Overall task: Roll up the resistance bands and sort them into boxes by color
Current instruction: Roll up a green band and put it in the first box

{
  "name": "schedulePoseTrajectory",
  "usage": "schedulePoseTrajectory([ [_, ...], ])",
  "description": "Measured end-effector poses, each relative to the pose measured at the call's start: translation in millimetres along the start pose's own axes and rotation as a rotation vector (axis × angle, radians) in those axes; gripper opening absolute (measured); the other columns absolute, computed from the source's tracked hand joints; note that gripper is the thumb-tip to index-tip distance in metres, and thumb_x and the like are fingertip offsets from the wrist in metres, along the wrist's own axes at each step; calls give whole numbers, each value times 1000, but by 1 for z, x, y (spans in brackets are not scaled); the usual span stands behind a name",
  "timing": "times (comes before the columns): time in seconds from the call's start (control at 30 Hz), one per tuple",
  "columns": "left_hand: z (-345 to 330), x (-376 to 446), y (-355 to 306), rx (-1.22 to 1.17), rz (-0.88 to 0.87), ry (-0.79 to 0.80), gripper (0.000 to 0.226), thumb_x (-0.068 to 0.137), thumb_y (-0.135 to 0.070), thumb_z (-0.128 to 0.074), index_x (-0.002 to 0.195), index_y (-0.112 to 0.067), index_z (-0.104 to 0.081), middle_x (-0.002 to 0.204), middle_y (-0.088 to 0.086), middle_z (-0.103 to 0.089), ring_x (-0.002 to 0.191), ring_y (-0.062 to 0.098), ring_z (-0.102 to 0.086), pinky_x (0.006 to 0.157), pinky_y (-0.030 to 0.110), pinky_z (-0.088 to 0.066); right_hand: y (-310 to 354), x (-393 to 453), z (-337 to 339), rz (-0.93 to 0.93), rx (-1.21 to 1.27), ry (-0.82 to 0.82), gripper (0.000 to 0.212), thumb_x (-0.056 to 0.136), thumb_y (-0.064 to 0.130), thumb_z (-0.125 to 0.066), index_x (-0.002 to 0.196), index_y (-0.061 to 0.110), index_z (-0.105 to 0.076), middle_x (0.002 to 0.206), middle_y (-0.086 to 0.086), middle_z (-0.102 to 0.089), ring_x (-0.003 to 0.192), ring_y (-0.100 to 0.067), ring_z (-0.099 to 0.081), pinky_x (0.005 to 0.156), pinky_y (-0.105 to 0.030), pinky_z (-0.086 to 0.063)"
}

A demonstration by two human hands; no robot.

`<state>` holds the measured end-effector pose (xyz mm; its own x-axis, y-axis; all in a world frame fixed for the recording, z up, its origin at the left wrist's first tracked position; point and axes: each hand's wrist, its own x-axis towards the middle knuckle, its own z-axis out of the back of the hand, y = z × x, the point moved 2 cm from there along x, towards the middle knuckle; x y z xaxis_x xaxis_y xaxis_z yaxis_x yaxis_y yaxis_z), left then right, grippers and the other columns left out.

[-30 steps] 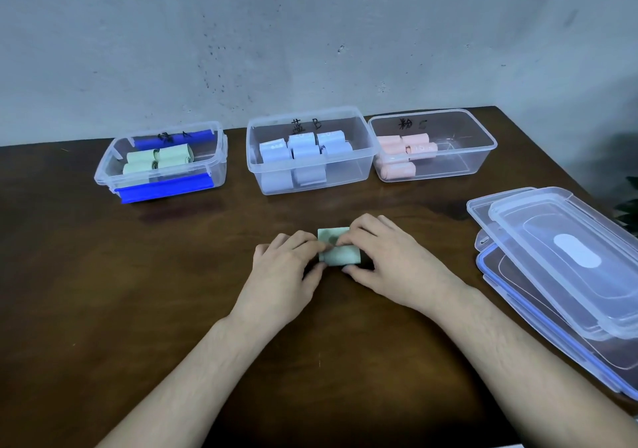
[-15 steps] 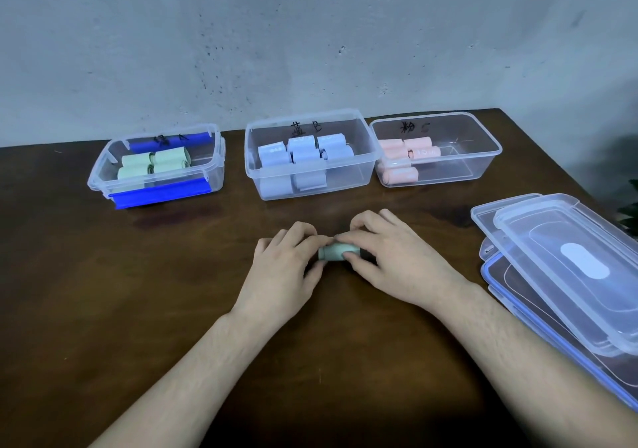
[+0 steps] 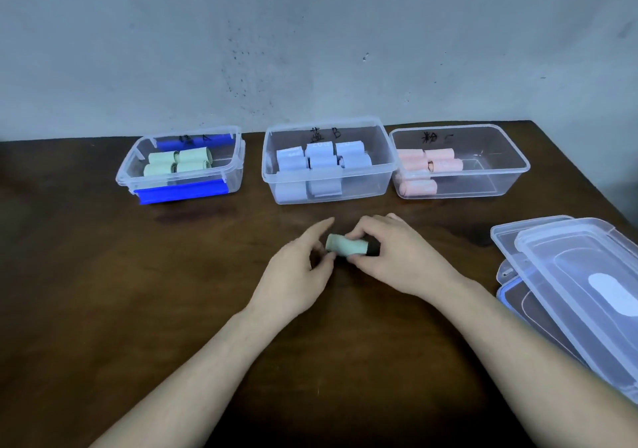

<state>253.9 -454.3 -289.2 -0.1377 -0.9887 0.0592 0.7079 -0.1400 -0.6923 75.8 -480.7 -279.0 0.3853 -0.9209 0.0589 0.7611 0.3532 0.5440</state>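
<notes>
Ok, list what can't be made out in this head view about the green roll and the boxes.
- Green roll: its right end is covered by the right hand; whether it is fully wound is unclear.
- Left hand: contact with the roll is uncertain.
- Blue box: the lower rolls blur behind its wall, so no count.
- Handwritten box labels: too small to read.
- Lids: cut off by the right edge.

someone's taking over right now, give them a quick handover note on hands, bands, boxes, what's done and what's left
Right hand pinches the rolled pale green resistance band just above the dark wooden table. Left hand open, fingertips at the roll's left end.
Done: four green rolls in the clear box with blue clips, blue rolls in the middle clear box, pink rolls in the right clear box.
Left: drop this green roll into the blue-clipped box. No loose bands visible. Clear lids are stacked on the right.
</notes>
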Motion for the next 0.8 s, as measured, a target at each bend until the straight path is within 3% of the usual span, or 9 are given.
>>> schedulePoseTrajectory([
  [0.07,2,-2,-5,-404,248,-83,52,92,-27,-68,137,-34,-42,96,-9,-69,87,5,-66,77,11,-50,1,5,3,-50,145,-66,18,86,29,-73,99,33,-61,107,18,-63,102,-5,-51,83,-23,-42],
  [0.17,-1,-5,-18,-1099,576,-74,46,88,-22,-73,128,-18,-50,102,4,-75,95,17,-73,92,34,-56,6,13,4,-126,404,-94,20,85,25,-75,98,34,-64,105,20,-65,99,0,-58,83,-20,-46],
  [0.27,-4,-3,-25,-1340,620,-88,37,90,-17,-70,123,-8,-59,107,11,-74,104,24,-71,96,39,-55,14,21,-2,-122,537,-97,22,82,20,-76,97,32,-65,101,20,-67,98,4,-60,84,-19,-47],
  [0.43,4,0,-17,-1407,603,-218,31,93,-9,-65,123,-3,-60,106,15,-74,94,22,-72,88,36,-58,31,28,-9,-46,490,-69,29,80,25,-78,102,30,-60,94,24,-61,84,17,-53,67,-3,-38],
  [0.57,33,0,4,-1386,588,-222,25,94,-6,-60,119,-8,-64,108,13,-74,102,24,-71,94,38,-56,49,37,-18,-17,500,-19,25,82,35,-78,102,34,-63,98,21,-66,82,10,-56,73,-10,-40],
  [0.67,66,3,26,-1273,557,-181,19,94,-6,-62,111,-11,-69,107,9,-74,105,21,-69,96,38,-55,69,50,-21,-12,439,-53,16,87,37,-73,102,38,-65,97,18,-67,83,5,-56,76,-16,-44],
  [0.8,121,13,68,-941,393,-64,30,88,-9,-71,116,-21,-70,119,9,-68,106,20,-67,97,41,-54,108,77,-19,117,221,-106,29,90,30,-71,115,39,-61,107,20,-57,85,15,-47,74,-10,-35],
])
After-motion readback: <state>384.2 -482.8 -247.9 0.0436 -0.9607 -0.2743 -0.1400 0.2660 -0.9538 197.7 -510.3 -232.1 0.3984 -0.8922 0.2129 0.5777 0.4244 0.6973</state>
